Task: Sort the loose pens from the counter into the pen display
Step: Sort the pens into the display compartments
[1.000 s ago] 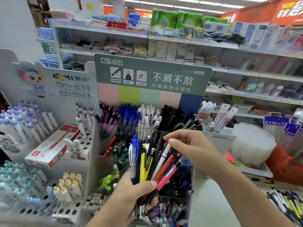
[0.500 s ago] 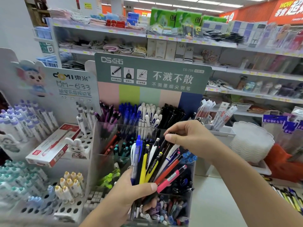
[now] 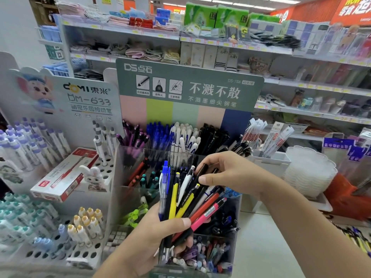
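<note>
A mixed bundle of pens (image 3: pixel 186 199) is gripped in the left hand (image 3: pixel 160 235), fingers and thumb curled round the lower barrels, and it is held up right in front of the clear pen display (image 3: pixel 128 157). Blue, yellow, black, white, red and pink barrels are fanned out of that fist. At the top of the fan, a black pen (image 3: pixel 201 173) is pinched between thumb and fingertips of the right hand (image 3: pixel 226 173), and it looks to be singled out from the rest, though it is not yet clear of the bundle.

The back row of the display is seen well stocked: purple, blue, white and black pens are grouped by colour under the green header card (image 3: pixel 188 85). The nearer compartments are filled too, with red, teal and green ones.

So the job is judged to be mid-way at best. A whole handful is yet to be placed, one pen at a time. More loose pens (image 3: pixel 359 237) are glimpsed lying on the white worktop (image 3: pixel 261 247) at the far right edge, so further gathering is likely needed once this bundle is emptied. The black section at the back right is the probable home for the pen now pinched.
</note>
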